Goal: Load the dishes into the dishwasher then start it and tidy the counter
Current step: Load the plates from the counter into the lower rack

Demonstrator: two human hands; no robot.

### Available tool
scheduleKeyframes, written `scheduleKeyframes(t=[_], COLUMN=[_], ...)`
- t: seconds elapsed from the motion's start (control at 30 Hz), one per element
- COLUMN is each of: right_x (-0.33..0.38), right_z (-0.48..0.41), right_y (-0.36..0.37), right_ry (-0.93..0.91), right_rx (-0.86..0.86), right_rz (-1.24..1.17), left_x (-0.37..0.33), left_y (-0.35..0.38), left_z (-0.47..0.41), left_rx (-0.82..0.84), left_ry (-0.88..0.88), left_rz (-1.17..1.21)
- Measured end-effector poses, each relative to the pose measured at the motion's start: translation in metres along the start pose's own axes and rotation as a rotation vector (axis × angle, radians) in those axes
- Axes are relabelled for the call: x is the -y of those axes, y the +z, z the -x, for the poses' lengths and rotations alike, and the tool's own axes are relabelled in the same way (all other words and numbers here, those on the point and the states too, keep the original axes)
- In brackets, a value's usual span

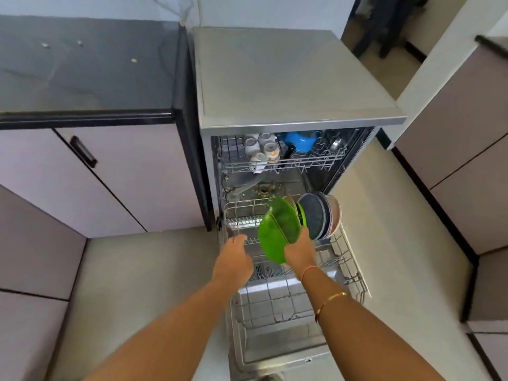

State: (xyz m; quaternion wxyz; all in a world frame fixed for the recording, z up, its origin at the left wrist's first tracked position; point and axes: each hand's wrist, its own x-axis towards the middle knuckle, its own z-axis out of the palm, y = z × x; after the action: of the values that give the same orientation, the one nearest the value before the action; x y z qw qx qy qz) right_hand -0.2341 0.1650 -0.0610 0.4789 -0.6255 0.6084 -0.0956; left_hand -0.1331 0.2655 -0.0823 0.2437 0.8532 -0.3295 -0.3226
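- The dishwasher stands open beside the black desk. Its door is folded down flat and the lower rack is pulled out over it.
- The right hand is grasping a green plate by its near edge, thumb on the face. The plate is tilted up on edge above the middle of the lower rack.
- Whether the plate's bottom edge already sits between the wires cannot be told (the hand covers that part).
- Just to the right of the green plate, a row of plates stands on edge at the rack's far right: a green-rimmed one, then dark grey plates, then paler pinkish ones.
- The left hand reaches to the rack's left side with its fingers bent down at the wire. I cannot tell if its grip is clenched on the wire or only resting there.
- The near half of the lower rack shows only bare wire.
- The upper rack sits partly inside the machine. It carries a cluster of white cups on the left and a blue pot with a dark handle beside them.
- Below the upper rack, the tub floor shows some brownish bits of debris.
- A few small pale crumbs lie on the desk (well away from the dishwasher).
- A gold bangle circles the right forearm.
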Motion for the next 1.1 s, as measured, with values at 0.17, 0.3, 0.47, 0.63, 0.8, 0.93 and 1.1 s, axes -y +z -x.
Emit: scheduleKeyframes(t=[0.17, 0.3, 0.47, 0.63, 0.8, 0.93, 1.1], right_x=[-0.043, -0.070, -0.116, -0.149, -0.163, -0.173, -0.196], right_z=[-0.070, -0.137, -0.213, -0.258, -0.286, -0.299, -0.306], right_y=[0.012, 0.043, 0.096, 0.135, 0.158, 0.172, 0.189], right_ry=[-0.061, -0.106, -0.181, -0.233, -0.256, -0.258, -0.275], right_rx=[-0.036, -0.064, -0.052, -0.084, -0.127, -0.110, -0.027], right_rz=[0.189, 0.343, 0.441, 0.456, 0.395, 0.356, 0.333], left_x=[0.013, 0.037, 0.074, 0.099, 0.113, 0.118, 0.127], left_y=[0.054, 0.097, 0.157, 0.199, 0.218, 0.221, 0.225], left_z=[-0.060, -0.126, -0.202, -0.252, -0.287, -0.305, -0.318], left_rx=[0.049, 0.064, 0.085, 0.062, 0.061, 0.035, 0.030], left_ry=[0.017, 0.021, 0.045, 0.023, 0.017, 0.021, 0.030], left_rz=[-0.069, -0.086, -0.123, -0.112, -0.021, 0.004, -0.046])
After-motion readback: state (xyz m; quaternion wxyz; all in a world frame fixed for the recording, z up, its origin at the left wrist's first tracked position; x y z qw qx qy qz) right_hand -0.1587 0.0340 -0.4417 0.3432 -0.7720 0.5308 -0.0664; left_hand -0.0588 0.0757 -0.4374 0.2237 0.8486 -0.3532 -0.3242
